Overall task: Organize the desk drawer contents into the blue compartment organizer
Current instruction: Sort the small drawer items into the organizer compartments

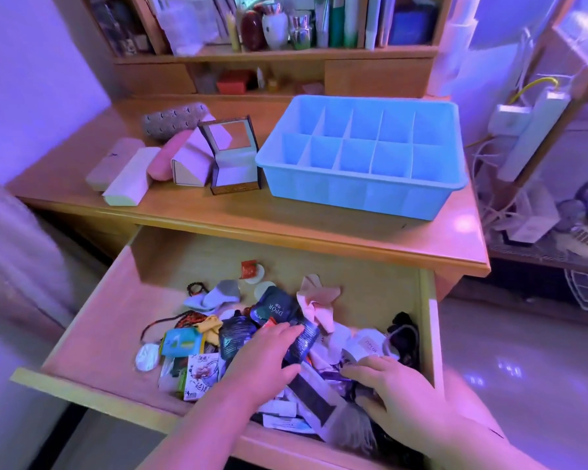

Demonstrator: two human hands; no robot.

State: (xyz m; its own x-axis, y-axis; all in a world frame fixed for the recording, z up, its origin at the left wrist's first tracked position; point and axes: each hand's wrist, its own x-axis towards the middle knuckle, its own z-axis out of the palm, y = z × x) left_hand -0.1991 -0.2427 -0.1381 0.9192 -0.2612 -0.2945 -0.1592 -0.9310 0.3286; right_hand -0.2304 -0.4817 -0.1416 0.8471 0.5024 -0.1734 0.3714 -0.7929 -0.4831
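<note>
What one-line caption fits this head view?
Both hands, left hand and right hand, rummage the cluttered open drawer below an empty blue organizer.

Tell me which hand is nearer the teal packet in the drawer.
Left. The left hand lies just right of the teal packet; the right hand is farther right, across the pile.

Home study corner, with wooden desk (pixel 286 212) and hutch shelf.

At twelve o'clock, books (pixel 340 18) and small vases (pixel 275 27) on the shelf; at ten o'clock, glasses cases (pixel 129 174) on the desktop; at three o'clock, power strips (pixel 537 130) with tangled cables; at six o'clock, open drawer (pixel 116 320) full of sachets and trinkets.
</note>
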